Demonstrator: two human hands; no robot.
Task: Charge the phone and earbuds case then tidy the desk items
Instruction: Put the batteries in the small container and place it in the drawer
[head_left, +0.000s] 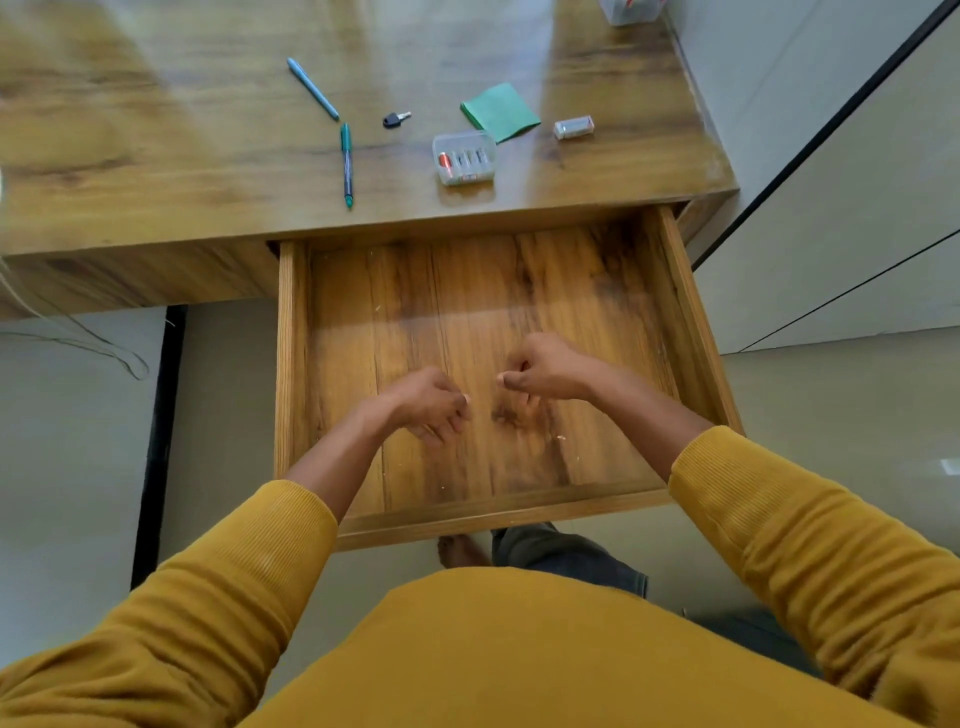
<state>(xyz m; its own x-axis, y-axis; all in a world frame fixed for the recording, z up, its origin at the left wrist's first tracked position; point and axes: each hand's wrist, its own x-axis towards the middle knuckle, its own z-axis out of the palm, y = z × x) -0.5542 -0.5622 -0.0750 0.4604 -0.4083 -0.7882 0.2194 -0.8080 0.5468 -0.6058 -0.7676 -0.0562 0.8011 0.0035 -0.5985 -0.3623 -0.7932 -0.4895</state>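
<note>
The wooden drawer (291, 364) is pulled far out of the desk (156, 156), and nothing lies inside it. My left hand (431, 405) and my right hand (545, 366) hover over its bottom with fingers curled, holding nothing. On the desktop lie a light blue pen (312, 88), a green marker (346, 163), a black-headed key (396, 119), a green notepad (500, 111), a clear box of batteries (464, 157) and a small clear case (573, 127). No phone or earbuds case is in view.
A clear container (628, 10) stands at the desk's far right corner. Thin cables (78, 338) hang off the desk's left side toward the floor. A grey wall panel (831, 182) runs along the right. My foot (460, 551) shows under the drawer front.
</note>
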